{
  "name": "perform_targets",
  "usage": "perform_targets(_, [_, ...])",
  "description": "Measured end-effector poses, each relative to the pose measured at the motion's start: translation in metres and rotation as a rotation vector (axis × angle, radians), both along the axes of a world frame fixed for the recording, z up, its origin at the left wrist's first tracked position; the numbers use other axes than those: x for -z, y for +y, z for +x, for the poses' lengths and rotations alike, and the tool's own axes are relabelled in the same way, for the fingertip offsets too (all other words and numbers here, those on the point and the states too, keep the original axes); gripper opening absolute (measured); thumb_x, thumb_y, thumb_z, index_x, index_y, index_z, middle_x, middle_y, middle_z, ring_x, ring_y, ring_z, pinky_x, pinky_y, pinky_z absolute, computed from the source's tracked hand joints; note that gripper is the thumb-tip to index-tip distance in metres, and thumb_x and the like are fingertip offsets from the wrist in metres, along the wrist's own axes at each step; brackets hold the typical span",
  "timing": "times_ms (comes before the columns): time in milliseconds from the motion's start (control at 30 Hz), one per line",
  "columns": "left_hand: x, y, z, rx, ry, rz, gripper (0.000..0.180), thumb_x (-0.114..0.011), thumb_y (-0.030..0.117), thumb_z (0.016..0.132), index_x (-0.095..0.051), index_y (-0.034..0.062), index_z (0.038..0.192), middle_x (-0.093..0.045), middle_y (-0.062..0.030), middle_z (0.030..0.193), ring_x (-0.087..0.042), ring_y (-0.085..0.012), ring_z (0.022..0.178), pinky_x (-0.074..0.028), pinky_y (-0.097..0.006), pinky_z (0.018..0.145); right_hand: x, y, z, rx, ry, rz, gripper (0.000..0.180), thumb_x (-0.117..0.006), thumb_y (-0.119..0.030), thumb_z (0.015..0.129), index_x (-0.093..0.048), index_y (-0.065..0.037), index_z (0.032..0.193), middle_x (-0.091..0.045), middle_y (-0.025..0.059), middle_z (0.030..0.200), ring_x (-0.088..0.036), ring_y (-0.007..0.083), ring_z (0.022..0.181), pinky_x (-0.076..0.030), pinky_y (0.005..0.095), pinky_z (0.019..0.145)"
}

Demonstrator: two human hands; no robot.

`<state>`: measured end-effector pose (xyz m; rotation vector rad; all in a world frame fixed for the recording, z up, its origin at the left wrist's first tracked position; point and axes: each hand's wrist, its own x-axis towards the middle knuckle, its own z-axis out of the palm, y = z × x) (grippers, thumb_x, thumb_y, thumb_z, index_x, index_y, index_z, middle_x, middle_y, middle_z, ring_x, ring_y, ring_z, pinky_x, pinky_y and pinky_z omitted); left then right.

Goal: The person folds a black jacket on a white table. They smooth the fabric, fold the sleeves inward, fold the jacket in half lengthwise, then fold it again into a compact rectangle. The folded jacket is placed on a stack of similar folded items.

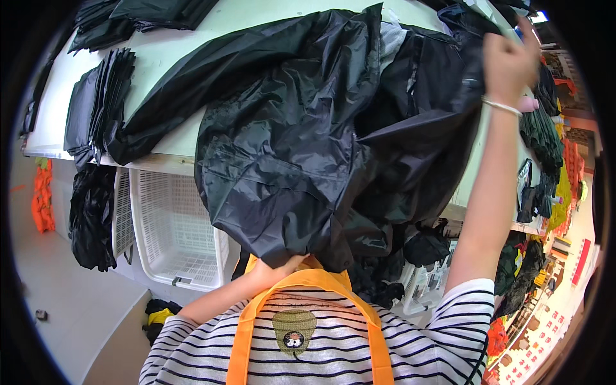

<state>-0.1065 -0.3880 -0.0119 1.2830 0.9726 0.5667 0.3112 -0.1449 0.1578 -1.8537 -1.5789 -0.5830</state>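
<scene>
A large shiny black jacket lies across the white table and hangs over its near edge. My left hand is close to my chest and grips the jacket's lower hem from beneath. My right hand, with a thin bracelet on the wrist, is stretched out to the far right and pinches another part of the same jacket, pulling it up and away. I wear a striped shirt with orange straps.
Stacks of folded black garments sit on the table's left and back. White plastic baskets stand under the table, with black fabric hanging beside them. Shelves of coloured goods line the right side.
</scene>
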Motion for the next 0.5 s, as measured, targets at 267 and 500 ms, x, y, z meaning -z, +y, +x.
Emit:
perform_targets(267, [0.079, 0.003, -0.019, -0.188, 0.061, -0.614, 0.036, -0.072, 0.004, 0.078, -0.057, -0.0029, 0.11, -0.064, -0.0083, 0.098, -0.06, -0.0184, 0.089, -0.048, -0.03, 0.083, 0.158, -0.087, -0.161, -0.444, 0.07, -0.936, 0.079, -0.073, -0.023, 0.074, -0.032, -0.008, 0.14, -0.064, 0.0162, 0.079, -0.061, 0.0349, 0.085, -0.049, 0.044, 0.076])
perform_targets(500, [0.135, -0.013, -0.028, -0.293, -0.011, -0.605, 0.034, -0.07, 0.001, 0.078, -0.057, -0.0032, 0.11, -0.064, -0.0104, 0.098, -0.062, -0.0208, 0.091, -0.048, -0.031, 0.084, 0.15, -0.168, -0.143, -0.428, 0.183, -0.945, 0.066, -0.071, -0.005, 0.074, -0.045, -0.012, 0.135, -0.064, 0.007, 0.086, -0.058, 0.0262, 0.086, -0.044, 0.0362, 0.081])
